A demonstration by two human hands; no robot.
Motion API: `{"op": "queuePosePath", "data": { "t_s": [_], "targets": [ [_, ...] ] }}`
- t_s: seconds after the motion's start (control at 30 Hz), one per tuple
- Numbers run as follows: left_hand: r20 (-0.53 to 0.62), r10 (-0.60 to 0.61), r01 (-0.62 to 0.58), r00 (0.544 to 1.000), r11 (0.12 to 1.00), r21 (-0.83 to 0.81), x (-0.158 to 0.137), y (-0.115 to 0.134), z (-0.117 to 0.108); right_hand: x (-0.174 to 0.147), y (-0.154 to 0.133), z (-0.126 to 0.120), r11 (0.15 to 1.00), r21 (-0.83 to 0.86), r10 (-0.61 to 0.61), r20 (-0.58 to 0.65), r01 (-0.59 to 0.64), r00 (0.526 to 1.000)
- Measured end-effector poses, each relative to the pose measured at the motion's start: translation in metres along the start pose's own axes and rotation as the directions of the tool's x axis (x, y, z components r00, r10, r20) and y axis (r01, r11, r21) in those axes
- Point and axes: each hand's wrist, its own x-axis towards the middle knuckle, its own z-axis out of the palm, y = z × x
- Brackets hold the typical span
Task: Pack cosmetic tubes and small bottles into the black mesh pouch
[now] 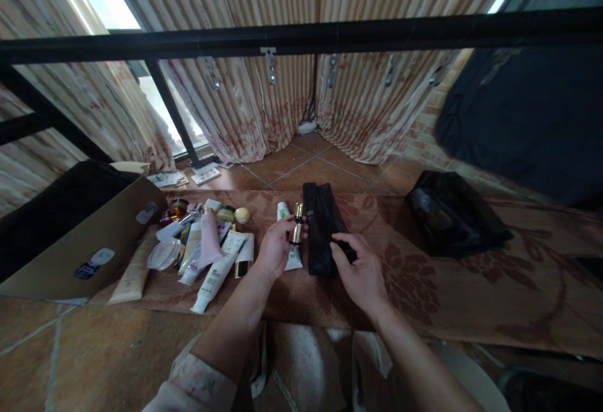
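A small dark bottle with a gold cap and label (pixel 298 228) stands upright between the fingers of my left hand (pixel 276 243). Just behind it on the patterned cloth lies a white tube with green print (pixel 293 260), partly covered by that hand. My right hand (pixel 360 269) has thumb and fingertips on the near right side of a black mesh pouch (pixel 318 236), pinching its edge. The pouch lies lengthwise, right beside the bottle. What is inside it I cannot make out.
To the left is a heap of cosmetics, with a pink tube (pixel 210 239), a white tube (pixel 219 274) and a beige tube (pixel 134 267). A cardboard box (pixel 61 255) stands beyond them. Another black mesh bag (pixel 447 217) sits at right. A dark metal rail (pixel 301 38) crosses ahead.
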Motion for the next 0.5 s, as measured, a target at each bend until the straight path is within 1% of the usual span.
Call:
{"op": "queuePosePath", "data": {
  "t_s": [0.1,0.3,0.5],
  "targets": [
    [-0.005,-0.001,0.001,1.0,1.0,-0.018,-0.0002,0.0003,0.0006,0.0001,-0.0005,-0.0002,1.0,-0.001,0.003,0.0,-0.003,1.0],
    [0.014,-0.008,0.008,1.0,1.0,0.013,0.0011,-0.0004,-0.0012,0.0002,-0.0024,-0.0009,1.0,-0.014,-0.001,-0.002,0.001,1.0],
    [0.007,-0.002,0.002,1.0,1.0,0.008,0.0005,0.0002,-0.0006,0.0,-0.0031,-0.0011,1.0,-0.01,0.011,0.001,-0.011,1.0]
  ]
}}
